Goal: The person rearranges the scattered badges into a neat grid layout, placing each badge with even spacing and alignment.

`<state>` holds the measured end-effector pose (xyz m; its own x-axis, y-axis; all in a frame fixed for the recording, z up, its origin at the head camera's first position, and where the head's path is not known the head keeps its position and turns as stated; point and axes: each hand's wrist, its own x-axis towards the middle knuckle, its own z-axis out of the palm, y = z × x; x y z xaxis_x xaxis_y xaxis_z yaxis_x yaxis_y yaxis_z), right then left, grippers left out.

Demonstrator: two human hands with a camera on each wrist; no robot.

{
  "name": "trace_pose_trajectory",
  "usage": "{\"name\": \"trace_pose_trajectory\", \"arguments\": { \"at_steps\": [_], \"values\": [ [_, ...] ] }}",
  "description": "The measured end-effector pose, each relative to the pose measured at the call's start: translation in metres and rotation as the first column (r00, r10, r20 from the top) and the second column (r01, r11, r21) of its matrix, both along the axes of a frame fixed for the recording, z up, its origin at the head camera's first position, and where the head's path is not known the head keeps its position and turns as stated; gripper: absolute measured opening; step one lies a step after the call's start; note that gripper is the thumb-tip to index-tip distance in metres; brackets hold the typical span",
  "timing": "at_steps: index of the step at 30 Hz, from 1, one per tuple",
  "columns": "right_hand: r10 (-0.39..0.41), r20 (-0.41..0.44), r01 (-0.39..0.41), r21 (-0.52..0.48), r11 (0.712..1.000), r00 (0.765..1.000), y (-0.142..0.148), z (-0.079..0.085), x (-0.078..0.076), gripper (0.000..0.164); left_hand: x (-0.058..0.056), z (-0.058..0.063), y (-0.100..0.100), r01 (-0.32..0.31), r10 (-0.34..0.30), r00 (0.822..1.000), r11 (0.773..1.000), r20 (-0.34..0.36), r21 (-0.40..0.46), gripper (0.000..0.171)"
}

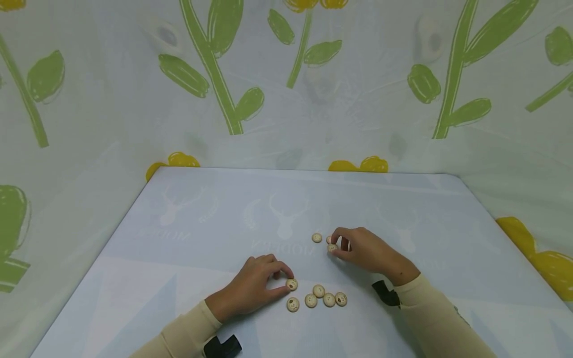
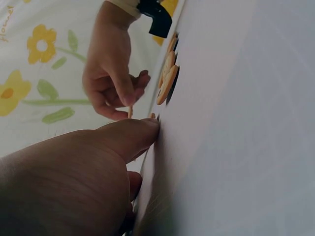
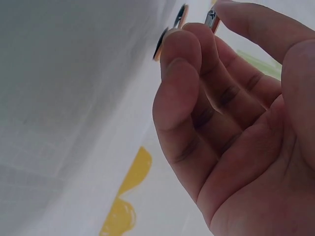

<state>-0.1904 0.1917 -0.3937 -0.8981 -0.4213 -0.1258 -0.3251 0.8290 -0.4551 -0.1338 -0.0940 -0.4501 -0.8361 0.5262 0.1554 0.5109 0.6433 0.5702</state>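
Observation:
Small round wooden discs with printed faces lie on the pale table. My left hand pinches one face disc between thumb and finger, close over the table. Just below it lies another face disc. Farther up the table, my right hand pinches a face disc at its edge. Seen from the right wrist, this held disc stands on edge and shows a dark, shiny side. A disc behind it is partly hidden by the fingers. One more disc sits to their left.
Several discs form a loose group in front, among them one at the right end. The table has a straight far edge, with a flower-printed curtain behind and at both sides. Black straps sit under both wrists.

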Motion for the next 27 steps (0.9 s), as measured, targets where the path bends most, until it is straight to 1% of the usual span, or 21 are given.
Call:
{"name": "trace_pose_trajectory", "arguments": {
  "at_steps": [4, 9, 16, 27],
  "values": [
    [-0.030, 0.010, 0.030, 0.013, 0.999, 0.999, 0.002, 0.002, -0.002, 0.017, 0.000, 0.000, 0.000, -0.002, 0.002, 1.000, 1.000, 0.001, 0.000, 0.021],
    [-0.048, 0.010, 0.048, 0.016, 0.999, 0.999, 0.006, -0.002, -0.005, 0.016, 0.001, -0.001, 0.000, 0.005, -0.005, 1.000, 1.000, -0.005, -0.001, 0.020],
    [-0.047, -0.024, 0.048, 0.030, 0.998, 0.999, 0.013, -0.009, -0.011, 0.015, 0.001, -0.002, 0.001, 0.002, -0.002, 1.000, 1.000, -0.016, 0.006, 0.020],
    [-0.062, -0.017, 0.062, 0.032, 0.998, 0.998, 0.020, -0.011, -0.015, 0.012, 0.001, -0.002, 0.000, 0.008, -0.007, 1.000, 1.000, -0.018, 0.022, 0.020]
  ]
}}
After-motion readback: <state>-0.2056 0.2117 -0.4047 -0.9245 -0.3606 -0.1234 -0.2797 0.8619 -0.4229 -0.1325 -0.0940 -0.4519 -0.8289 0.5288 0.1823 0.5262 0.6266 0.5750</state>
